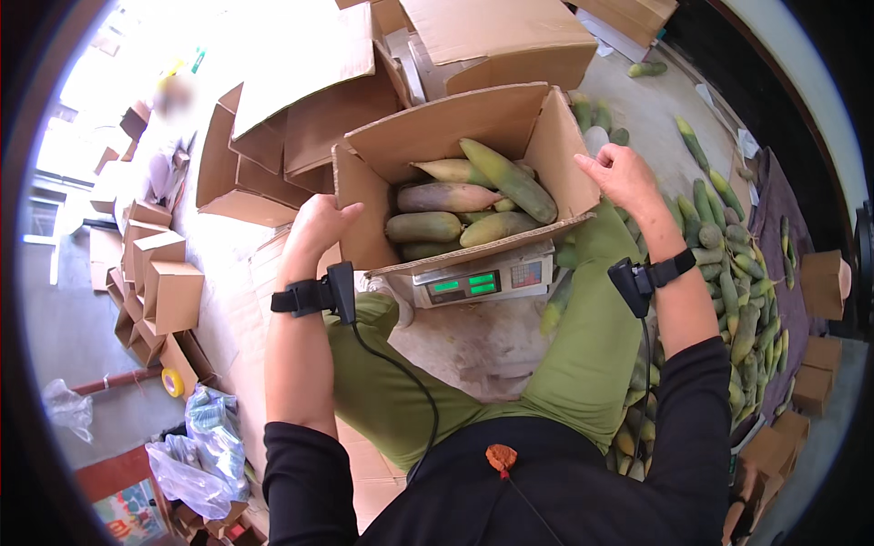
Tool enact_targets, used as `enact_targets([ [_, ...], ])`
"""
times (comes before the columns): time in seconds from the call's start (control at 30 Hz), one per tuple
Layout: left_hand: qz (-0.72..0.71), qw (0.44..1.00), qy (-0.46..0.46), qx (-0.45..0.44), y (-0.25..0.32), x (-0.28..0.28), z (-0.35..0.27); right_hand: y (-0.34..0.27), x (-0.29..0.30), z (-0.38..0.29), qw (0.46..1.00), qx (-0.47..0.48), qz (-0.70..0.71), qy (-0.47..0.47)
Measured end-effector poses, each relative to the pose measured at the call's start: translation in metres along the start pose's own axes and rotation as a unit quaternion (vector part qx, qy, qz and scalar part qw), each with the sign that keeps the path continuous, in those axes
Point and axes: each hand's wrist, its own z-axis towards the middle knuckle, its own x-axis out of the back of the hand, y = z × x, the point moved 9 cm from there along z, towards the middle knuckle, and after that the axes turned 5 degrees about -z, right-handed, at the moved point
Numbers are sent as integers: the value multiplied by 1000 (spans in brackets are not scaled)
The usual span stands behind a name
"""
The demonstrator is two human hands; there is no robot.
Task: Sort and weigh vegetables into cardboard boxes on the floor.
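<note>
An open cardboard box point(447, 116) stands on a digital scale point(423, 295) between my knees, its flaps up. Several green radishes point(509, 179) lie inside in a loose pile, some greener, some brownish. My left hand point(322, 222) grips the left wall of the box, the thumb over its edge and the fingers outside. On the opposite side, my right hand point(623, 174) holds the right wall by its top edge, the fingers curled outside. Green figures glow on the scale's display point(466, 284). The box hides the scale's platform.
Beyond the box are other open cartons point(273, 157). A large heap of green radishes point(741, 273) spreads along my right on a dark cloth point(785, 205). Small boxes point(171, 286), yellow tape point(172, 382) and plastic bags point(198, 457) lie left. A person point(160, 164) is at the far left.
</note>
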Motion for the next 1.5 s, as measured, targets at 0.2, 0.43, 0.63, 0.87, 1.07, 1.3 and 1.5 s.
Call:
enact_targets([
  [0.2, -42, 990, -117, 62, -9, -8, 2, -8, -21, 25, 986, -10, -101, -131],
  [0.43, -11, 992, -125, 4, -19, -13, 26, -12, -33, 40, 984, 36, -128, -115],
  [0.63, -31, 994, -107, 8, -17, 12, 41, -9, -41, 42, 992, 42, 11, -119],
  [0.87, -9, 997, -79, -25, -47, 86, 33, -76, -38, 27, 974, 49, 160, -153],
  [1.07, -62, 997, 39, 8, -132, 163, -32, -199, -32, 4, 973, 199, 83, -84],
  [1.3, -20, 990, 105, 96, -243, 191, -144, -329, -89, -64, 954, 274, 22, -118],
  [1.5, 399, 903, 67, -147, -376, 164, -243, -373, -187, -160, 933, 255, 61, -249],
])
